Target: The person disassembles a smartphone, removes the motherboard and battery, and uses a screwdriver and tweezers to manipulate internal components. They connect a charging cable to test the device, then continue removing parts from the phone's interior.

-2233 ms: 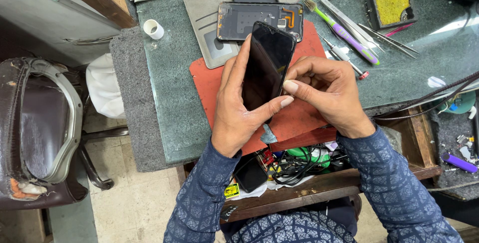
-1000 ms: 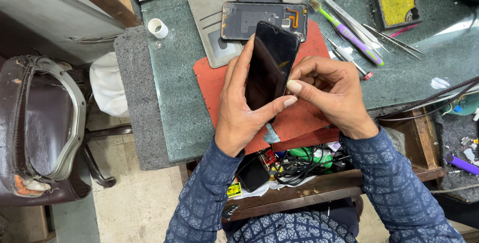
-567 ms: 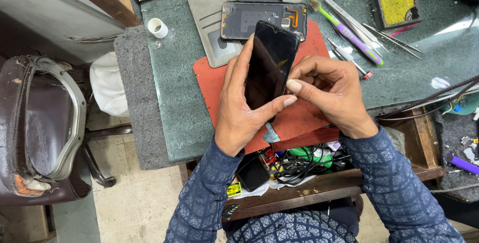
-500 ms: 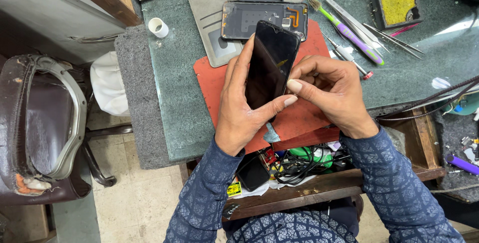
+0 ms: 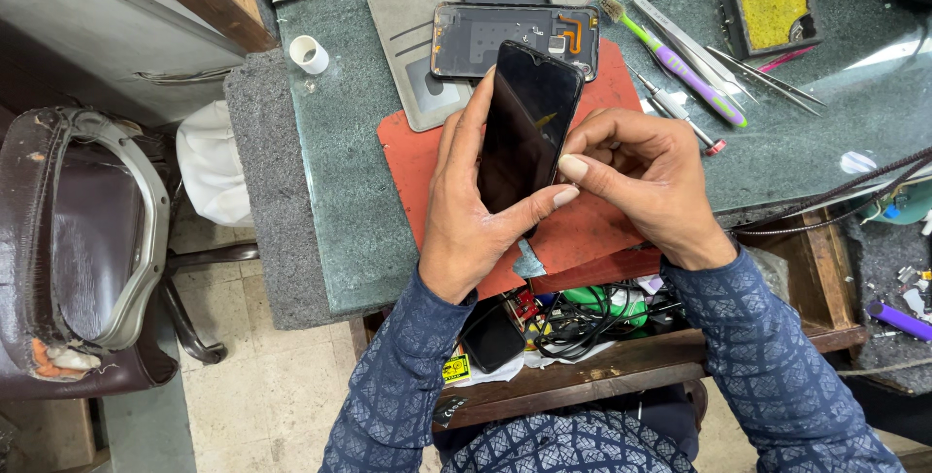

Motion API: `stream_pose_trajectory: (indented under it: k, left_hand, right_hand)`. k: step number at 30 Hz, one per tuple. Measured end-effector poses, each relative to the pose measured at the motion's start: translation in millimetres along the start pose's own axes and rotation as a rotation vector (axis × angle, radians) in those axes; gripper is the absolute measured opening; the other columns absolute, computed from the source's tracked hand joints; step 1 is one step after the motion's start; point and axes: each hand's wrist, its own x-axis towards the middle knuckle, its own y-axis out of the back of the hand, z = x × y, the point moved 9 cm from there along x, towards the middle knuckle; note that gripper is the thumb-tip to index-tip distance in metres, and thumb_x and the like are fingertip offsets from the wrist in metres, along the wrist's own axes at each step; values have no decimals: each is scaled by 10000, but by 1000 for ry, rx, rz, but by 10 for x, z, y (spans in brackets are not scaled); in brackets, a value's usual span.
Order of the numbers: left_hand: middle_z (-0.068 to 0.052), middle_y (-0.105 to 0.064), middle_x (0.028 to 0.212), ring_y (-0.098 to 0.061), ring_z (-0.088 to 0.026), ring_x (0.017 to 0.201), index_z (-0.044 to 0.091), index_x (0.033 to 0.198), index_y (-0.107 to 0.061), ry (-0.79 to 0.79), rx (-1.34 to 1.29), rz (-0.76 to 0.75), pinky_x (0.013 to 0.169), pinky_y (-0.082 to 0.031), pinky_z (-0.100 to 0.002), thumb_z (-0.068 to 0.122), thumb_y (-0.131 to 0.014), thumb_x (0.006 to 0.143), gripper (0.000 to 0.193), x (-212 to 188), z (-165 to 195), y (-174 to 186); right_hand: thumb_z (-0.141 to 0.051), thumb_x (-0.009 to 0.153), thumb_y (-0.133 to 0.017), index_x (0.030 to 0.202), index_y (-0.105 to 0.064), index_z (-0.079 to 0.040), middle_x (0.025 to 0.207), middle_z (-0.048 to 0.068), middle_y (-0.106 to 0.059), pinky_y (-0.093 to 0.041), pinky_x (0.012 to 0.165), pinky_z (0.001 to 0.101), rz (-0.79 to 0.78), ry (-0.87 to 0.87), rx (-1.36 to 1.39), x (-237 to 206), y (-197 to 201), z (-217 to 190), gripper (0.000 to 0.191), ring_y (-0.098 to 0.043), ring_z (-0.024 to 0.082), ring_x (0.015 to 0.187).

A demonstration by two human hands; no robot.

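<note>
My left hand [image 5: 481,216] at 7 o'clock of the black phone [image 5: 529,123], fingers wrapped up its left edge, thumb across the lower screen, phone tilted above the red mat [image 5: 427,157], my right hand [image 5: 646,182] at 4 o'clock, fingertips pinched against its right edge.

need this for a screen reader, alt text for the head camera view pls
A person's left hand holds a dark smartphone upright over a red mat while the right hand pinches its side edge. An opened phone body, toothbrush and tweezers lie behind.
</note>
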Motion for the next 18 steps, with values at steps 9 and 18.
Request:
stream_pose_trajectory:
  k: [9, 18]
  left_hand:
    - [-109, -514, 1444, -555, -239, 1396, 100, 1668, -303, -1, -4, 4, 1241, -472, -374, 230, -942, 810, 1079, 9, -12, 0]
    - [-121, -491, 1498, -532, -254, 1447, 92, 1652, -294, 1, -25, 2, 1258, -461, -381, 229, -944, 814, 1070, 0, -11, 3]
  right_hand:
    - [-28, 966, -726, 981, -699, 13, 948, 11, -682, -500, 694, 193, 0, 2, -1, 5, 2, -3, 52, -626, 40, 819]
    - [-30, 964, -724, 985, -698, 11, 948, 11, -686, -501, 690, 190, 2, 4, 0, 4, -7, -9, 53, -632, 38, 815]
